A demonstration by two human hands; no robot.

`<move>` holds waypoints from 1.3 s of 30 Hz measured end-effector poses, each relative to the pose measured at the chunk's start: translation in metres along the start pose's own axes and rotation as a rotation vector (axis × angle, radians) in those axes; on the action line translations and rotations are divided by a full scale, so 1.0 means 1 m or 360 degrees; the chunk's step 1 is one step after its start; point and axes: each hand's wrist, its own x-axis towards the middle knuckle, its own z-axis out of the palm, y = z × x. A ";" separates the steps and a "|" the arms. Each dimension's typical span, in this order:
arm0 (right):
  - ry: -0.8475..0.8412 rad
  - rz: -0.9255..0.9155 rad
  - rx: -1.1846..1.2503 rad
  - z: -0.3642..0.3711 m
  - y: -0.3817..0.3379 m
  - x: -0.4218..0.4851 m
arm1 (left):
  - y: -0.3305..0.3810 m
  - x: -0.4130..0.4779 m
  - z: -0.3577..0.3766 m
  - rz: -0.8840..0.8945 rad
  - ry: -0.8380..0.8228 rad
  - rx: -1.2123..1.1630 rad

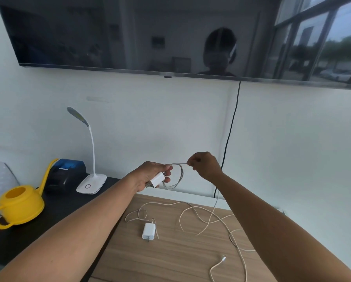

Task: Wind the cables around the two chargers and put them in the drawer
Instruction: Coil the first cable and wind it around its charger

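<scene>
Inventory, nine o'clock to three o'clock:

1. Yellow watering can point(18, 204), at eight o'clock, upright on a black counter point(48, 231), spout rising toward one o'clock.
2. Black and blue printer point(66, 176), just behind the can.
3. White gooseneck desk lamp point(91, 181), beside the printer at its three o'clock.
4. Left hand point(150, 173), raised near centre. We record it gripping the first white charger point(157, 178), prongs pointing toward seven o'clock.
5. First cable point(181, 175), grey-white, running out of the left hand in one hanging loop. Its far run drops to the table.
6. Second white charger point(148, 231), flat on the wooden table point(170, 261) at six o'clock of the left hand, with prongs toward us. Its cable point(153, 221) lies unwound.
7. Right hand point(203, 164), at three o'clock of the left, level with it and a little apart. We note thumb and fingers pinching the first cable taut.
8. Loose cable runs crossing on the table at five o'clock; we cannot tell which belongs to which charger. One connector tip point(223, 257) lies free.
9. Black cord point(229, 135), hanging behind the right hand from the wall television point(130, 33) at twelve o'clock.
</scene>
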 end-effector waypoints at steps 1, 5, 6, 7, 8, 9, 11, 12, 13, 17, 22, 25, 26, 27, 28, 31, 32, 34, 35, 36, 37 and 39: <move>0.0020 0.0025 -0.0013 -0.003 0.003 -0.001 | -0.001 0.000 -0.004 0.0001 0.0017 -0.0016; 0.0082 0.0143 -0.0105 -0.013 0.020 -0.003 | -0.006 0.000 -0.021 -0.0019 0.0077 -0.0116; 0.0108 0.0172 -0.0124 -0.014 0.024 -0.002 | -0.006 0.000 -0.026 -0.0035 0.0093 -0.0159; 0.0136 0.0195 -0.0138 -0.017 0.029 -0.002 | -0.006 0.000 -0.030 -0.0054 0.0116 -0.0206; 0.0162 0.0217 -0.0150 -0.019 0.033 -0.002 | -0.005 0.000 -0.035 -0.0071 0.0143 -0.0253; 0.0186 0.0237 -0.0161 -0.022 0.037 -0.003 | -0.005 0.000 -0.040 -0.0087 0.0168 -0.0298; 0.0223 0.0276 -0.0179 -0.028 0.044 -0.003 | -0.004 -0.001 -0.050 -0.0114 0.0224 -0.0368; 0.0239 0.0297 -0.0196 -0.030 0.048 -0.002 | -0.003 -0.002 -0.054 -0.0120 0.0255 -0.0397; 0.0254 0.0314 -0.0221 -0.032 0.051 -0.002 | -0.002 -0.002 -0.058 -0.0122 0.0286 -0.0427; 0.0310 0.0365 -0.0312 -0.031 0.056 0.001 | 0.001 0.000 -0.069 -0.0113 0.0406 -0.0555; 0.0239 0.0296 -0.0432 -0.016 0.044 -0.002 | 0.003 0.005 -0.068 -0.0063 0.0494 -0.0620; 0.0098 0.0194 -0.0523 -0.004 0.032 -0.005 | 0.006 0.006 -0.062 -0.0028 0.0508 -0.0574; 0.0042 0.0152 -0.0538 0.000 0.029 -0.005 | 0.007 0.007 -0.060 -0.0022 0.0512 -0.0559; -0.0018 0.0103 -0.0550 0.004 0.025 -0.006 | 0.007 0.008 -0.059 -0.0016 0.0515 -0.0543; -0.0081 0.0047 -0.0565 0.007 0.021 -0.007 | 0.008 0.009 -0.057 -0.0010 0.0515 -0.0519; -0.0217 -0.0118 -0.0586 0.017 0.009 -0.007 | 0.009 0.011 -0.050 0.0004 0.0506 -0.0411; -0.0241 -0.0153 -0.0561 0.019 0.005 -0.007 | 0.009 0.012 -0.047 0.0013 0.0504 -0.0369; -0.0268 -0.0206 -0.0469 0.022 -0.005 -0.007 | 0.010 0.012 -0.040 0.0034 0.0487 -0.0291; -0.0271 -0.0235 -0.0418 0.022 -0.009 -0.006 | 0.010 0.012 -0.036 0.0043 0.0472 -0.0256; -0.0271 -0.0263 -0.0371 0.022 -0.014 -0.006 | 0.010 0.011 -0.032 0.0051 0.0456 -0.0224; -0.0269 -0.0285 -0.0330 0.021 -0.019 -0.006 | 0.009 0.011 -0.028 0.0054 0.0437 -0.0195; -0.0261 -0.0302 -0.0246 0.021 -0.025 -0.005 | 0.008 0.010 -0.021 0.0050 0.0395 -0.0138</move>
